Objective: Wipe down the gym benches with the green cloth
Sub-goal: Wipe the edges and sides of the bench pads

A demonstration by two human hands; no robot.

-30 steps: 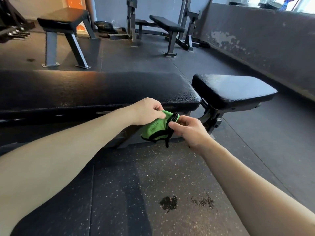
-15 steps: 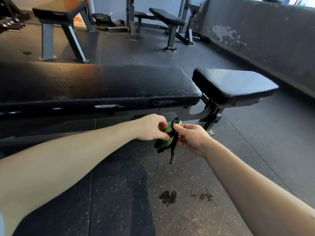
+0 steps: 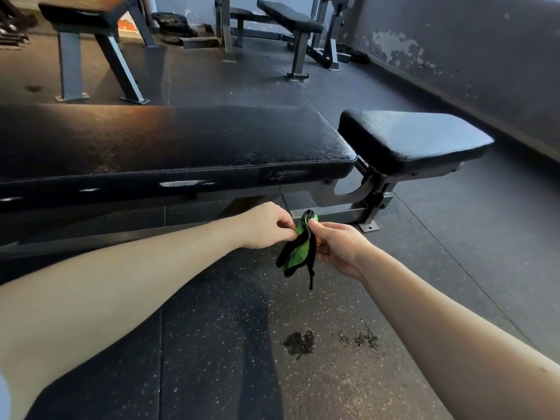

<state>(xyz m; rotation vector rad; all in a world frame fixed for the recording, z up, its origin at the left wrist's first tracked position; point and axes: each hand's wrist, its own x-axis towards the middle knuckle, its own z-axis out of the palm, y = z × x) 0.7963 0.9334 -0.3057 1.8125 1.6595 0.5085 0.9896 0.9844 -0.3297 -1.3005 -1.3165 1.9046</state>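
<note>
A black padded gym bench runs across the view in front of me, with its separate seat pad to the right. Below its front edge, over the floor, hangs the green cloth with black trim, folded narrow. My left hand pinches the cloth's upper left edge. My right hand grips it from the right, thumb on top. A black strap dangles from the cloth's lower end.
The bench's grey steel frame stands just behind my hands. Two more benches stand further back, a flat bench at left and a press bench at centre. A grey wall runs along the right. Dark wet spots mark the rubber floor.
Both hands have moved down with the cloth, from level with the bench's front edge to below it. The cloth has gone from a bunched wad to a narrow hanging fold.
</note>
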